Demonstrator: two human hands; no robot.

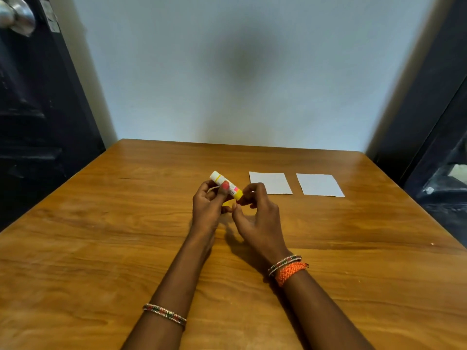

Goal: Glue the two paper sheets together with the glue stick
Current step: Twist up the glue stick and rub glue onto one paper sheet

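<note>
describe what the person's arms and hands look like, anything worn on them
Both forearms are bare, with no sleeves in view. The left wrist wears a thin beaded bangle in mixed red, green and pale beads. The right wrist has similar beaded bangles and a braided orange thread band below them. The left hand shows a pink-painted thumbnail. No rings are visible on the right hand.

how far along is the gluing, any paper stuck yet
Nothing is stuck yet. Done: the glue stick is off the table, held in the left hand. In hand: the right hand pinches its yellow end, apparently twisting or opening it. Left: the two paper sheets lie flat side by side, apart, with no visible glue; spreading and joining remain.
</note>
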